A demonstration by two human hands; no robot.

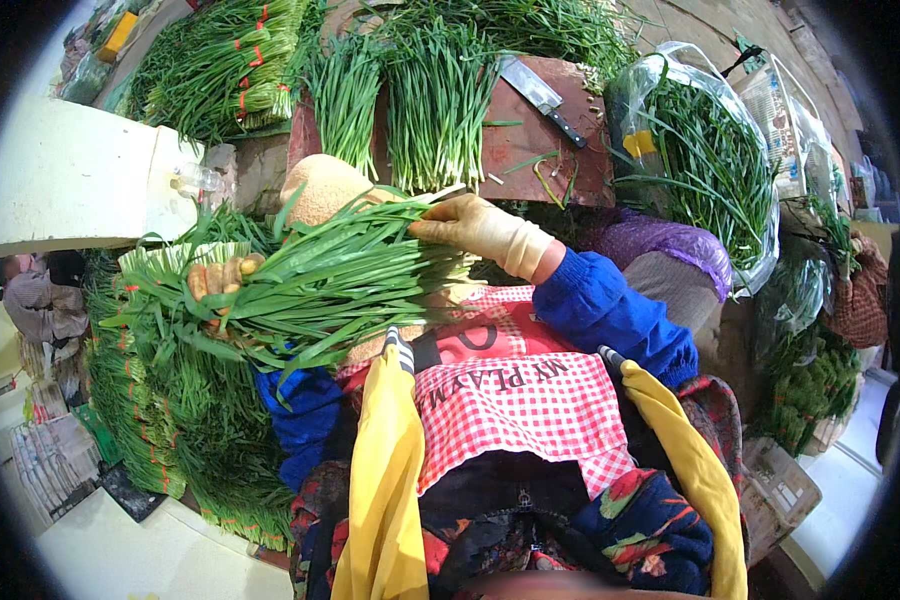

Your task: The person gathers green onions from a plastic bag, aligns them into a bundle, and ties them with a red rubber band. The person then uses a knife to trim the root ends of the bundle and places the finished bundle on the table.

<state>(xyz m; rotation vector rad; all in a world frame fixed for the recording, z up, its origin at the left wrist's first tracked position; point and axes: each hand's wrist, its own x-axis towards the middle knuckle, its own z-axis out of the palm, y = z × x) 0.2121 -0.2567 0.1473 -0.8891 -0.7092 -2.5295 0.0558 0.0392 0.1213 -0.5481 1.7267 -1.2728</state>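
Note:
Across my lap lies a loose bunch of garlic chives (337,262), leaves towards the left and pale stem ends towards the right. My left hand (223,281), in a stained glove, wraps around the leafy end, with part of the hand hidden by leaves. At the stem end my right hand (487,229), in a cream glove with a blue sleeve cuff, pinches some stems along the upper edge. Beyond it, two bundles of chives (439,112) rest on a reddish board (521,161). A cleaver (532,86) with a black handle lies flat on that board, near cut stem bits.
Chives tied with red bands are stacked at the upper left (262,67) and along my left side (139,397). A clear plastic bag of greens (709,157) stands right of the board. A white curved structure (82,172) juts in at left. A plastic crate (776,487) sits at lower right.

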